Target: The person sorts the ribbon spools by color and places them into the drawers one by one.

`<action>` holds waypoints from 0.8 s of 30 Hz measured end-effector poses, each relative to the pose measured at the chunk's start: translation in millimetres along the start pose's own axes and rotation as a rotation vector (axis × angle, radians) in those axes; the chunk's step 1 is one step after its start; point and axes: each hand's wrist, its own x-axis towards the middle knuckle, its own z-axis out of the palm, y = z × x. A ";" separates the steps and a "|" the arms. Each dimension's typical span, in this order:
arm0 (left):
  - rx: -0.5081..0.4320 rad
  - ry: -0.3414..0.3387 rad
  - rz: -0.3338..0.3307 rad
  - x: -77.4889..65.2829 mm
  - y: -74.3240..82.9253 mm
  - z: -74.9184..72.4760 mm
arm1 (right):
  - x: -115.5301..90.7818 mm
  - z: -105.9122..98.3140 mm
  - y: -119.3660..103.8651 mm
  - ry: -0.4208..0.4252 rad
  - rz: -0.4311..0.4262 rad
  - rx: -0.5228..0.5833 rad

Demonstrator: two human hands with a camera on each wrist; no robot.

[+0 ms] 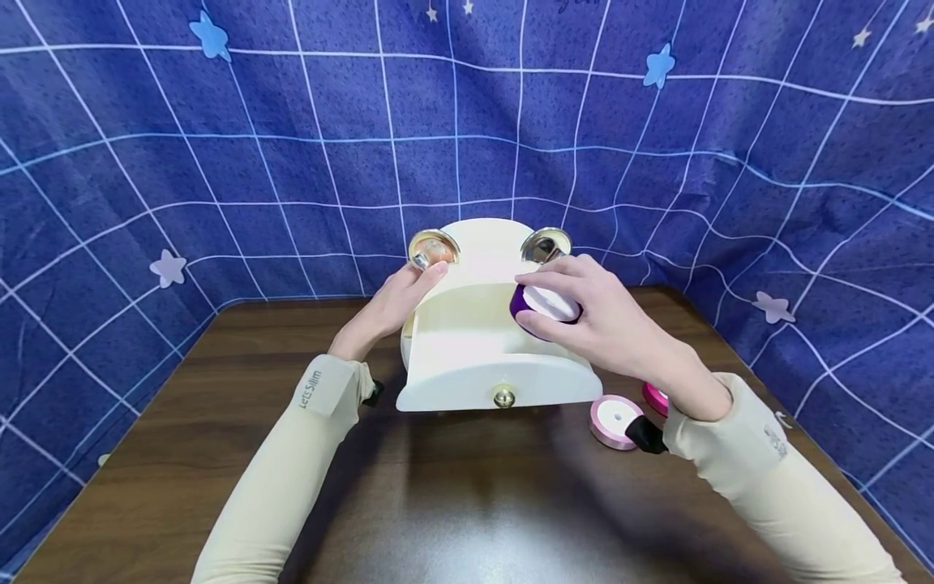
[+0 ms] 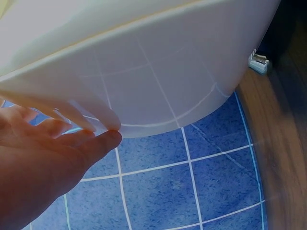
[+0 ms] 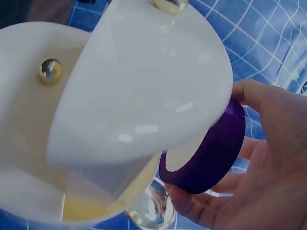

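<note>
A white rounded box (image 1: 487, 251) stands on the table with a drawer (image 1: 503, 377) pulled out toward me, a gold knob (image 1: 503, 397) on its front. My right hand (image 1: 609, 320) holds a roll of purple ribbon (image 3: 211, 160) by its rim, fingers and thumb around it, over the drawer's right side. The roll's white face shows in the head view. My left hand (image 1: 390, 308) rests against the box's left side, its thumb near the left gold dish-shaped piece (image 1: 434, 247). In the left wrist view, its fingertips touch the glossy white wall (image 2: 158, 91).
A light pink ribbon roll (image 1: 611, 436) lies right of the drawer, and a bright pink roll (image 1: 654, 398) is partly hidden by my right wrist. Another gold dish-shaped piece (image 1: 546, 243) tops the box's right side. Behind the brown table (image 1: 467, 503) hangs a blue gridded cloth (image 1: 467, 105).
</note>
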 end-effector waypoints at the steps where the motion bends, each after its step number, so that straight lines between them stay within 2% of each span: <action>1: -0.003 0.000 -0.003 -0.2 -0.2 0.2 | 1.4 1.3 -1.4 -0.006 -0.014 -0.002; 7: 0.003 -0.004 -0.009 -1.2 0.1 1.7 | 7.9 9.4 -6.6 -0.021 -0.088 -0.013; 18: 0.020 -0.007 -0.002 -2.0 -0.3 0.0 | 15.6 19.0 -12.3 -0.021 -0.115 -0.016; 21: 0.013 -0.006 0.000 -2.1 0.2 -0.4 | 14.4 19.8 -13.4 0.012 -0.125 0.002; 24: 0.013 -0.002 0.001 -2.8 0.7 -1.2 | 11.9 19.2 -15.1 0.106 -0.151 0.045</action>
